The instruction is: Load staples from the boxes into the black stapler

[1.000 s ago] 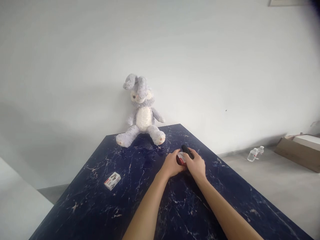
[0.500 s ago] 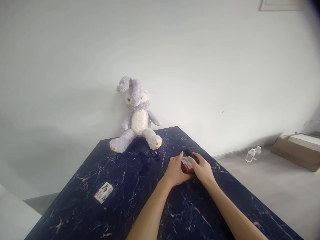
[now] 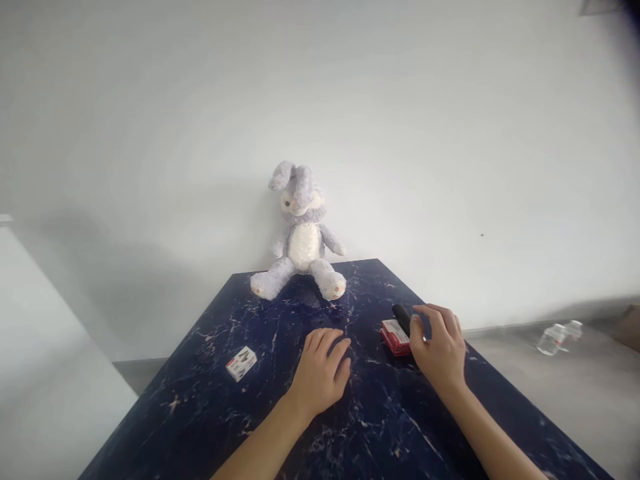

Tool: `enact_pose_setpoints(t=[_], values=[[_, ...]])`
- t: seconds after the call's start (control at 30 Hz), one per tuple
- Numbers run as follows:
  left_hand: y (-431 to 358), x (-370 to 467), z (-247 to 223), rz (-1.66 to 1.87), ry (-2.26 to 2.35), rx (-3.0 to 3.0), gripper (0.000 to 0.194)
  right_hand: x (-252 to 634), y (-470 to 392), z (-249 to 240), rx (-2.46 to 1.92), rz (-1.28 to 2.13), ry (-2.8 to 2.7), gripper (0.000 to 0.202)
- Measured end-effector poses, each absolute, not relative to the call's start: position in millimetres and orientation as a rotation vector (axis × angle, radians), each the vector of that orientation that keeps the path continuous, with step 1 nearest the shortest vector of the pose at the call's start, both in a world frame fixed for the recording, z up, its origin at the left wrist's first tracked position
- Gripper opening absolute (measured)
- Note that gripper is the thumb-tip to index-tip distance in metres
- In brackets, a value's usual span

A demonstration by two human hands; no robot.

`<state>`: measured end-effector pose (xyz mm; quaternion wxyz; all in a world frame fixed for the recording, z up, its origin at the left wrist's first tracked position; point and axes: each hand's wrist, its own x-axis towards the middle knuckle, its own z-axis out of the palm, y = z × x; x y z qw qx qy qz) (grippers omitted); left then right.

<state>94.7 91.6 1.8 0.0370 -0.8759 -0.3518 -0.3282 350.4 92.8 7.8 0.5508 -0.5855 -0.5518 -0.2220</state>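
Observation:
My left hand (image 3: 321, 370) is held low over the middle of the dark blue marbled table (image 3: 310, 453), fingers apart and holding nothing. Farther right, my right hand (image 3: 440, 347) is beside a long black object (image 3: 401, 318) that looks like a stapler. Its thumb and forefinger stand apart, with a gap between them; whether they touch the black object is unclear. Against that object's left side lies a red and white pack (image 3: 395, 337), partly near my right thumb. To the left of my left hand rests a small white box (image 3: 241, 363) with dark printed pictures.
A grey plush rabbit (image 3: 305, 247) sits at the table's far edge, against the pale wall (image 3: 425, 133). Clear plastic bottles (image 3: 553, 339) stand on the floor at the right, near a brown cardboard box (image 3: 629, 327). A white panel (image 3: 45, 347) rises at the left.
My left hand has let go of the red and white pack and moved left. My right hand has opened and drawn back slightly right. The view has turned left.

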Motion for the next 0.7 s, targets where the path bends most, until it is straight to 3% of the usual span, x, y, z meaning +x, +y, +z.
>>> enact_pose_setpoints(t=[0.2, 0.37, 0.7], values=[[62.8, -29.6, -11.2, -0.876, -1.497, -2.286, 0.037, 326.3, 95.7, -7.5, -1.152, -0.497, -1.678, 0.016], [79.9, -109.2, -10.4, -0.697, -1.962, -2.180, 0.049, 300.7, 83.3, -4.6, -1.046, -0.394, -1.814, 0.017], [84.6, -97.7, -14.8, -0.839, -1.941, -2.407, 0.038, 273.2, 72.8, -3.1, -1.055, -0.055, -2.062, 0.021]])
